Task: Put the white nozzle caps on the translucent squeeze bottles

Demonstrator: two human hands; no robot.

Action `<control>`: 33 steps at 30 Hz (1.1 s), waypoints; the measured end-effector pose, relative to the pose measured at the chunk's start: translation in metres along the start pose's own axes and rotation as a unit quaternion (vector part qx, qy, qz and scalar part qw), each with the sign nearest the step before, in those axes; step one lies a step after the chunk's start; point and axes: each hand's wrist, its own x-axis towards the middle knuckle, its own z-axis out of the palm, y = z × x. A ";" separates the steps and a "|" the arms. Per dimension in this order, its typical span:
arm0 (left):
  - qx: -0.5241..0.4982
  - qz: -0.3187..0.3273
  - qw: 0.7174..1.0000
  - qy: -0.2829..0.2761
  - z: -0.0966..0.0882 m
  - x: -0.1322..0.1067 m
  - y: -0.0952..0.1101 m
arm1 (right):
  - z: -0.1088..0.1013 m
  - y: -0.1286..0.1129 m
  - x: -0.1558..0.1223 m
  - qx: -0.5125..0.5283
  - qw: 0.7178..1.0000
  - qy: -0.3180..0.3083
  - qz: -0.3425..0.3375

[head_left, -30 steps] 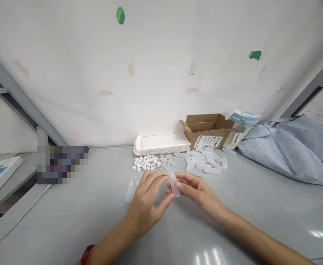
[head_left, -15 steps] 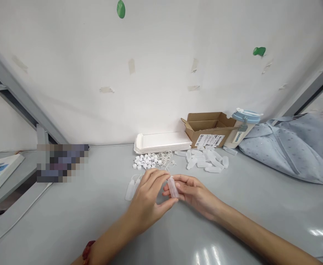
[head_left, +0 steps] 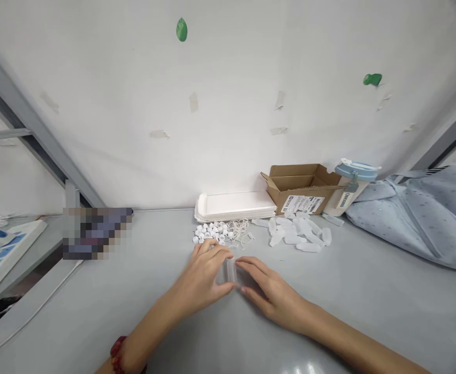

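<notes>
My left hand [head_left: 201,275] holds a small translucent plastic bottle [head_left: 231,271] by its ends, fingertips at the top and thumb at the bottom. Another clear bottle shows partly behind it, mostly covered by the hand. To the right of the bottle, my right hand [head_left: 277,296] is open, fingers and thumb apart, with the fingertips close to it; whether they touch it I cannot tell. White caps [head_left: 212,230] lie in a pile beyond my left hand. Beside them is a tangle of thin white cords [head_left: 239,231]. Several more translucent bottles [head_left: 300,228] lie heaped farther right.
Behind the caps is a stack of white trays or boxes [head_left: 236,205]. An open cardboard box [head_left: 300,195], a blue-lidded cup [head_left: 350,187] and a pale blue cloth bag [head_left: 411,218] stand at the back right. A cable [head_left: 37,311] runs down the left side of the grey table [head_left: 197,343].
The bottle has come down to the table, slightly left, beside the other bottles. My right hand has let go of it and spread its fingers. The view has shifted a little.
</notes>
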 end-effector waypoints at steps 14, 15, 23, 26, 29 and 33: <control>0.011 -0.037 0.998 -0.043 -0.001 -0.003 -0.002 | 0.002 -0.002 0.000 -0.087 0.995 -0.021 -0.043; 0.011 -0.036 0.998 -0.042 0.000 -0.003 -0.003 | 0.002 -0.002 0.000 -0.087 0.995 -0.023 -0.044; 0.009 -0.045 0.997 -0.062 -0.002 -0.003 -0.002 | -0.001 -0.006 0.001 -0.088 0.995 -0.044 -0.036; 0.004 -0.043 0.997 -0.063 -0.002 -0.003 -0.002 | -0.003 -0.007 0.001 -0.087 0.994 -0.051 -0.031; 0.001 -0.044 0.997 -0.065 -0.001 -0.004 -0.003 | -0.002 -0.007 0.002 -0.084 0.995 -0.050 -0.032; 0.005 -0.045 0.997 -0.066 0.001 -0.005 -0.005 | -0.001 -0.006 0.001 -0.080 0.995 -0.048 -0.038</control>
